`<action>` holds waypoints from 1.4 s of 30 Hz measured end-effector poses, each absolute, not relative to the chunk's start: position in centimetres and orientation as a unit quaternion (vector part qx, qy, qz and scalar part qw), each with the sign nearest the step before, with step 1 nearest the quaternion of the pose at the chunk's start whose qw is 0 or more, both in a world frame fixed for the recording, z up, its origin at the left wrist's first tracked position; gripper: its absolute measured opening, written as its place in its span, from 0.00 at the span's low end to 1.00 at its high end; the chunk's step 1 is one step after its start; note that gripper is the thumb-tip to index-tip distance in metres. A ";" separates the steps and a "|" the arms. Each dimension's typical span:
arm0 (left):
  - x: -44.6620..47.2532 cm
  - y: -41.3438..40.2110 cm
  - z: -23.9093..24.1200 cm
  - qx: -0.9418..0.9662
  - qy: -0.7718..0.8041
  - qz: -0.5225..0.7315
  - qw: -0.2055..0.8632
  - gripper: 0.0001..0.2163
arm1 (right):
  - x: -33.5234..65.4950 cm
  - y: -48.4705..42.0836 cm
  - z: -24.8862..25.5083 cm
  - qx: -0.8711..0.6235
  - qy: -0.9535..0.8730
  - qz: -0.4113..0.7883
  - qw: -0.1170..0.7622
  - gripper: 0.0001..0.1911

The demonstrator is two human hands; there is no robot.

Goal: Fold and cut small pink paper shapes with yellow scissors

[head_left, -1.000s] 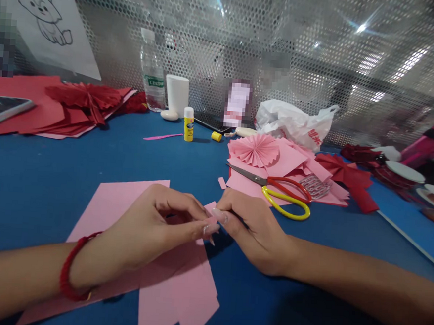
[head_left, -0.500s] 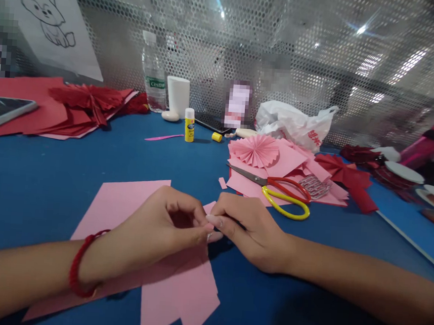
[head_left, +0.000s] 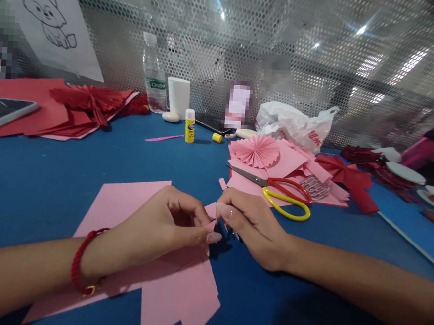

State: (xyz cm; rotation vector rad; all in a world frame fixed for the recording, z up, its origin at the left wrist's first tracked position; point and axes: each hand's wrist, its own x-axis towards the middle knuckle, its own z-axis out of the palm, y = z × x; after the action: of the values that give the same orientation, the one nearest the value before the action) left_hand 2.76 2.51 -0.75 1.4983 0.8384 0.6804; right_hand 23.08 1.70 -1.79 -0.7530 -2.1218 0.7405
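My left hand (head_left: 171,223), with a red cord bracelet at the wrist, pinches a small pink piece of paper (head_left: 211,225) between thumb and forefinger; only its tip shows. Just to the right, my right hand (head_left: 250,224) has its thumb and fingers drawn together close to that tip. Whatever lies between them, if anything, is hidden. Under my left hand and forearm lie pink paper sheets (head_left: 181,293), overlapping at angles on the blue table (head_left: 120,160).
Scissors (head_left: 267,182) with red and yellow handles lie on pink papers beside a pleated pink fan (head_left: 255,150). Further back stand a glue stick (head_left: 190,127), a water bottle (head_left: 156,76) and a white plastic bag (head_left: 294,123). Red papers (head_left: 24,104) fill the left.
My right hand's fingertips have drawn slightly up and away from my left fingertips, baring the pink paper's tip. My left hand keeps its pinch in nearly the same place.
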 end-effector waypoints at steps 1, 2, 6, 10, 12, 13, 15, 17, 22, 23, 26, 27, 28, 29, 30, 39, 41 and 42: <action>2.7 2.5 -0.8 0.646 0.363 0.292 0.605 0.06 | 23.1 1.7 -1.8 -0.291 -0.834 0.285 0.373 0.14; 2.6 2.5 -0.9 0.643 0.366 0.290 0.607 0.06 | 23.1 1.6 -1.8 -0.287 -0.841 0.279 0.364 0.14; 2.3 2.5 -1.1 0.634 0.370 0.254 0.629 0.07 | 23.0 1.6 -1.8 -0.279 -0.883 0.241 0.290 0.16; 2.2 2.5 -0.8 0.643 0.357 0.216 0.643 0.06 | 22.9 1.8 -1.8 -0.244 -0.920 0.180 0.248 0.20; 2.1 2.6 -0.7 0.652 0.346 0.204 0.643 0.06 | 22.9 1.9 -1.9 -0.225 -0.930 0.153 0.248 0.20; 2.1 2.6 -0.7 0.656 0.338 0.199 0.645 0.06 | 23.0 1.9 -1.9 -0.217 -0.933 0.141 0.251 0.21; 2.1 2.6 -0.8 0.650 0.317 0.192 0.663 0.06 | 23.1 2.0 -2.1 -0.197 -0.937 0.120 0.262 0.22; 2.1 2.7 -1.0 0.628 0.295 0.187 0.696 0.05 | 23.1 2.1 -2.3 -0.172 -0.940 0.094 0.280 0.23; 1.9 2.9 -1.2 0.646 0.267 0.169 0.695 0.05 | 23.1 2.2 -2.5 -0.122 -0.942 0.057 0.308 0.22; 1.9 2.9 -1.2 0.652 0.266 0.168 0.690 0.05 | 23.1 2.2 -2.5 -0.118 -0.942 0.058 0.308 0.22; 1.9 2.7 -1.1 0.649 0.269 0.170 0.692 0.05 | 23.1 2.1 -2.3 -0.141 -0.941 0.082 0.295 0.22; 1.9 2.6 -1.1 0.648 0.275 0.172 0.689 0.06 | 23.1 2.1 -2.2 -0.160 -0.939 0.097 0.287 0.22; 1.9 2.5 -1.1 0.648 0.282 0.176 0.686 0.06 | 23.1 2.0 -2.1 -0.181 -0.936 0.116 0.278 0.23; 2.0 2.4 -1.2 0.648 0.291 0.182 0.680 0.07 | 23.1 1.9 -2.1 -0.202 -0.932 0.135 0.269 0.23; 2.0 2.4 -1.2 0.646 0.301 0.188 0.676 0.08 | 23.0 1.8 -2.0 -0.220 -0.928 0.153 0.259 0.22; 2.2 2.5 -1.2 0.635 0.365 0.230 0.641 0.10 | 23.0 1.6 -2.0 -0.285 -0.909 0.157 0.260 0.20; 2.2 2.6 -1.0 0.634 0.369 0.235 0.638 0.10 | 23.0 1.6 -2.1 -0.292 -0.906 0.150 0.266 0.21; 2.2 2.6 -0.9 0.632 0.369 0.236 0.640 0.10 | 23.0 1.6 -2.1 -0.294 -0.906 0.149 0.265 0.22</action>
State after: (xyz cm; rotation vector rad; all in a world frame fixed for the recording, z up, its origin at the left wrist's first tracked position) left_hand 2.15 2.56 -0.95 1.4411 0.8422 0.5379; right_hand 22.96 1.57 -2.05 -0.7939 -2.4479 0.4017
